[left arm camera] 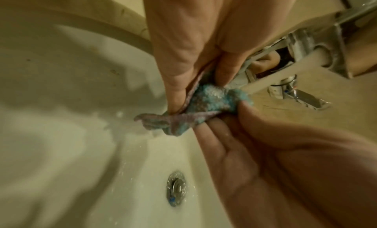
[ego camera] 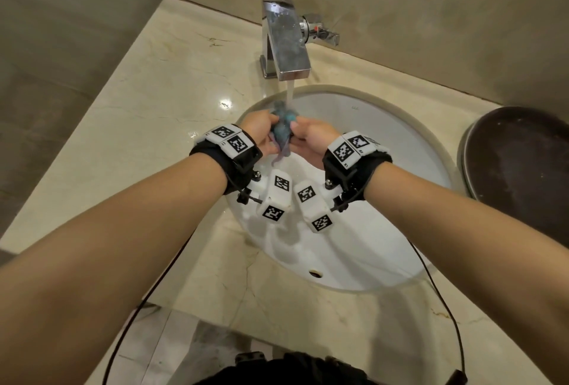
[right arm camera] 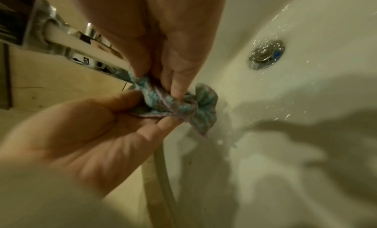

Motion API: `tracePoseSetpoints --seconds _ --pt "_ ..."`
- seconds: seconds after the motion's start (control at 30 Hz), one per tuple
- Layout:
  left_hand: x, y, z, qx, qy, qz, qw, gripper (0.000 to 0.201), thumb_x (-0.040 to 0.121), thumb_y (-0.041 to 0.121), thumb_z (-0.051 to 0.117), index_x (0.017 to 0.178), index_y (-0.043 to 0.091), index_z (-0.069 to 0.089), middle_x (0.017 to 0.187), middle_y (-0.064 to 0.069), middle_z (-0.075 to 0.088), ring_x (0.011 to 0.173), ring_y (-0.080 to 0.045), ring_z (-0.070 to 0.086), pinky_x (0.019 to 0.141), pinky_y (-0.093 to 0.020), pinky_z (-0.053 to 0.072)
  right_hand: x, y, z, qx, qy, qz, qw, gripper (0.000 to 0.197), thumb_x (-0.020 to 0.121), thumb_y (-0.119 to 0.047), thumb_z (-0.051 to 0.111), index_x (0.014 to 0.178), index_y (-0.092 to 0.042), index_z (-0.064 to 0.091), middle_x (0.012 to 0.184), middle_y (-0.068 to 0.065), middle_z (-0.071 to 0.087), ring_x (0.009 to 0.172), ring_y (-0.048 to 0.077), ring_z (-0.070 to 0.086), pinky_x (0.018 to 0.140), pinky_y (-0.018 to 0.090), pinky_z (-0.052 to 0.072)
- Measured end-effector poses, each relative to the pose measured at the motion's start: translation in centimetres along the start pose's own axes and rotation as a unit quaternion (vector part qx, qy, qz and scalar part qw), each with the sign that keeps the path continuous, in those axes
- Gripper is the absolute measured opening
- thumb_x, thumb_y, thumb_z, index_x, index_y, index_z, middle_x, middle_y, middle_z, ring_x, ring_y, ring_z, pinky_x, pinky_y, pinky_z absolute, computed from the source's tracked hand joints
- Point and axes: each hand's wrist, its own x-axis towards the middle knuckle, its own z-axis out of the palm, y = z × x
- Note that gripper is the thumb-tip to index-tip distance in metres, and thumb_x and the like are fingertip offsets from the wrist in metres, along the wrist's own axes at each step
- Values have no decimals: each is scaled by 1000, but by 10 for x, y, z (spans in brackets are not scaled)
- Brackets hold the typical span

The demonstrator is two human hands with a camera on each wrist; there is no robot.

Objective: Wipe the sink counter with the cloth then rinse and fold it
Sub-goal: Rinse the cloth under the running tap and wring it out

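One small cloth, a nubbly blue-green weave with a pale lilac edge, was bunched and soaked under the stream of water that fell from the square chrome faucet, directly below its spout and above the basin. The left hand pinched one side of the wad between thumb and curled fingers, and the right hand pinched the other side the same way, its fingertips closed on the fabric, so both hands met just below the spout with a loose tail of cloth hanging down between them. The faucet was a flat-sided, boxy piece of polished metal, spotted with droplets, with a single lever handle on its right. In front of the faucet lay one oval white ceramic sink, smooth and glossy, beaded with splashes, with one round metal drain plug at its bottom. Around the sink ran a cream marble counter, veined and shiny, backed by matching stone walls behind the faucet. To the right of the faucet, on the counter, sat one dark round tray, partly cut off by the frame. Each wrist wore a black band carrying white blocks with square black-and-white markers.
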Motion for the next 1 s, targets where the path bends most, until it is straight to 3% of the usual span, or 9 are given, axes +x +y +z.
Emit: tracePoseSetpoints --seconds 0.1,0.2,0.33,0.43,0.53,0.6,0.77,0.9,1.0 --pt "3 1 1 -1 11 5 1000 31 97 4 34 124 -4 49 134 -25 49 127 -38 47 101 -48 42 -2 -2 -2 8 -28 -1 1000 38 100 -1 29 135 12 38 134 33 45 109 39 56 103 41 39" --pt "-1 -4 7 15 -23 14 1000 41 97 1 32 136 -4 38 132 -25 50 114 -36 55 103 -47 42 6 -10 -6 -34 13 7 999 40 98 -4 36 137 6 39 139 27 44 125 42 48 105 46 40" --pt "3 -4 3 -14 -25 11 1000 36 99 7 30 131 -5 44 109 -19 58 91 -26 57 95 -40 47 4 -8 -4 -53 36 7 998 39 99 -3 37 136 7 40 138 28 45 130 41 43 106 45 39" --pt "5 -2 -6 -7 -19 -8 1000 28 100 15 30 116 4 50 95 -12 58 79 -21 58 64 -32 56 -1 -1 0 -15 -1 8 1000 38 100 -1 30 136 11 37 136 33 43 120 41 49 99 40 40" --pt "3 -7 -4 -2 -52 -14 999 36 100 17 33 131 5 45 106 -13 58 95 -25 57 82 -39 49 7 -8 -4 16 2 3 1000 38 100 -1 31 136 12 38 124 30 52 109 39 54 88 41 44" --pt "-1 -7 2 14 -77 -5 997 37 101 17 31 133 4 43 108 -13 58 100 -26 56 89 -42 47 13 -12 -7 20 18 7 1000 38 100 -2 31 136 10 39 116 27 55 116 42 52 89 44 44" --pt "2 -1 -8 0 -57 0 998 42 101 18 29 140 3 35 139 -22 45 127 -40 46 98 -56 41 13 -4 -3 17 -27 28 999 41 99 -4 37 138 9 35 139 33 42 129 43 43 95 47 44" --pt "-1 -6 -3 16 -95 5 995 38 101 18 28 134 3 41 133 -21 50 119 -34 52 102 -52 42 14 -12 -5 30 -1 14 999 39 99 -4 35 136 7 40 133 25 49 127 40 46 85 42 47" --pt "-4 -7 2 29 -104 17 994 38 101 17 29 134 2 40 122 -20 55 106 -32 56 91 -48 48 13 -17 -7 25 1 18 1000 38 100 -5 33 136 7 40 135 27 48 126 39 47 94 43 46"
